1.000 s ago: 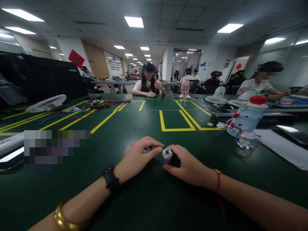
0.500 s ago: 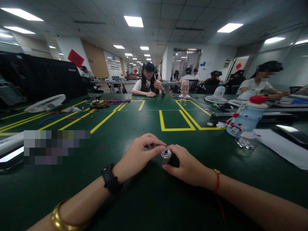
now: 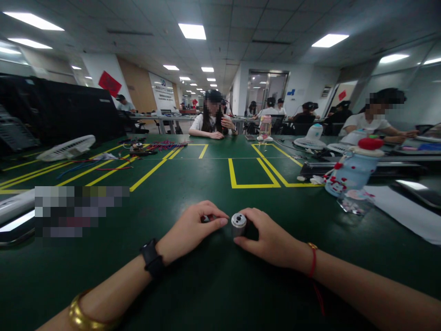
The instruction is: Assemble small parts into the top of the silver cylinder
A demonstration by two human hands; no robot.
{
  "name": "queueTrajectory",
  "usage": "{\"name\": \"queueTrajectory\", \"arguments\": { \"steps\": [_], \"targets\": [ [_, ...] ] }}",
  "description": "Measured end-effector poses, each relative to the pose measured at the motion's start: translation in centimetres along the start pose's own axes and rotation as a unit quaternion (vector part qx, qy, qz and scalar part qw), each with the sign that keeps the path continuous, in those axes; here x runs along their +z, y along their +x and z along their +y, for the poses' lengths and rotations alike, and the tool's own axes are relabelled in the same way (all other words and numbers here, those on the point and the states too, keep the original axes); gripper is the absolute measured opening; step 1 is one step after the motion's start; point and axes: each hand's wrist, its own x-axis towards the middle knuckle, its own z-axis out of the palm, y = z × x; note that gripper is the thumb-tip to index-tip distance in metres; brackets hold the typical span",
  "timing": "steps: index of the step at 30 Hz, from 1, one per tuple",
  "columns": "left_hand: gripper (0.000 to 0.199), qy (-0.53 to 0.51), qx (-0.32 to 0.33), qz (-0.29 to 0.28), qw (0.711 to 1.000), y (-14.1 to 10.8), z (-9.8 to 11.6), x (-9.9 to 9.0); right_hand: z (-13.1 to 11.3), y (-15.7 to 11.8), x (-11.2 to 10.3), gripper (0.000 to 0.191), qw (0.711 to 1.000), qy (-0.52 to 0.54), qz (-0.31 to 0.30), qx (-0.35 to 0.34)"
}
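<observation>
A short silver metal cylinder [image 3: 238, 224] stands upright on the green table, with dark holes in its top face. My right hand [image 3: 267, 236] grips its side between thumb and fingers. Just left of the cylinder, my left hand [image 3: 198, 225] is apart from it, thumb and forefinger brought close together in a pinch. Whatever lies between those fingertips, if anything, is too small to make out. The far side of the cylinder is partly hidden by my right fingers.
A blue bottle with a red top [image 3: 354, 168] stands to the right, beside a small clear packet [image 3: 354, 204] and white paper [image 3: 403, 214]. Left lie a white fan [image 3: 65, 149] and loose wires [image 3: 168, 145]. A person [image 3: 212, 119] sits across the table, marked with yellow tape [image 3: 255, 186].
My left hand has drawn away from the top of the cylinder, moving left and slightly toward me. My right hand keeps its hold on the cylinder.
</observation>
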Motion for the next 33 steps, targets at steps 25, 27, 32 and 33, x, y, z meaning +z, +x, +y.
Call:
{"name": "queueTrajectory", "arguments": {
  "steps": [25, 27, 32, 33],
  "targets": [
    [0.028, -0.023, -0.019, -0.07, 0.997, 0.2, -1.1, -0.4, 0.1, -0.2, 0.0, 0.034, 1.0, 0.004, -0.004, 0.006],
    [0.031, -0.075, -0.066, -0.044, 0.994, 0.3, -1.2, -0.8, 0.1, -0.2, 0.0, 0.035, 1.0, 0.006, -0.005, 0.007],
    [0.034, -0.19, -0.134, 0.055, 0.971, 0.5, -2.6, -1.1, 0.1, -0.2, -0.1, 0.037, 1.0, 0.006, -0.007, 0.012],
    [0.033, -0.224, -0.14, 0.066, 0.962, 0.6, -2.8, -1.1, 0.1, -0.2, -0.1, 0.037, 1.0, 0.005, -0.007, 0.013]
  ]
}}
